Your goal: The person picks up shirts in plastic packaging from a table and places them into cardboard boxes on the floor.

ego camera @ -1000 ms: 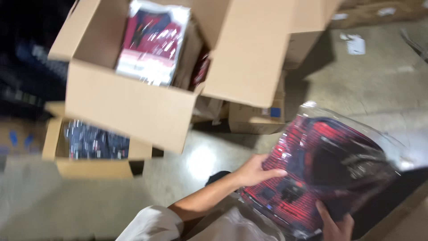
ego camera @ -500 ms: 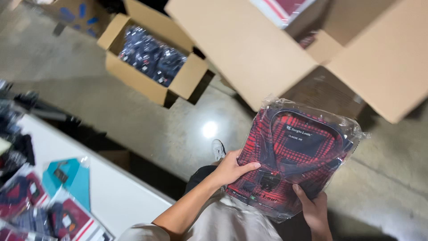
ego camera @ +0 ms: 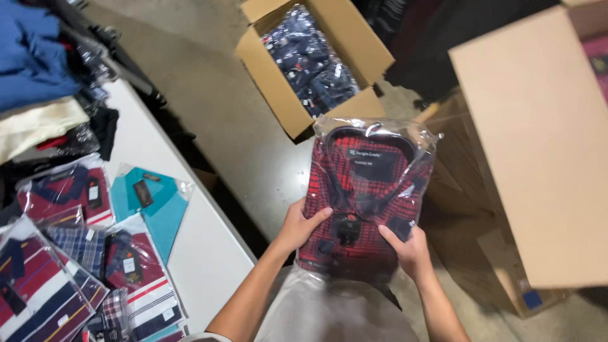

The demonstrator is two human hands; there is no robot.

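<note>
A: Centre of frame, what's held?

B: Red-and-black plaid shirt in a clear plastic bag (ego camera: pixel 367 196), folded flat, raised over the concrete floor (ego camera: pixel 209 114). Both hands sit on its lower end.

A: Hand states?

B: Left hand (ego camera: pixel 297 227) clamps the lower left edge, thumb on the front, fingers behind. Right hand (ego camera: pixel 411 250) grips the lower right corner the same way, thumb pressed on the film. Both closed on the bag.

A: Handling?

B: Looks light, soft and floppy; the glossy film is probably slippery and crinkly. Not fragile. Best taken by two opposite edges or supported from under, or it may sag.

A: Surroundings?

B: Open cardboard box of dark bagged shirts (ego camera: pixel 310 63) top centre. Big plain cardboard box (ego camera: pixel 538 145) at right. White table (ego camera: pixel 202 253) at left with more bagged shirts, including a teal one (ego camera: pixel 158 202).
</note>
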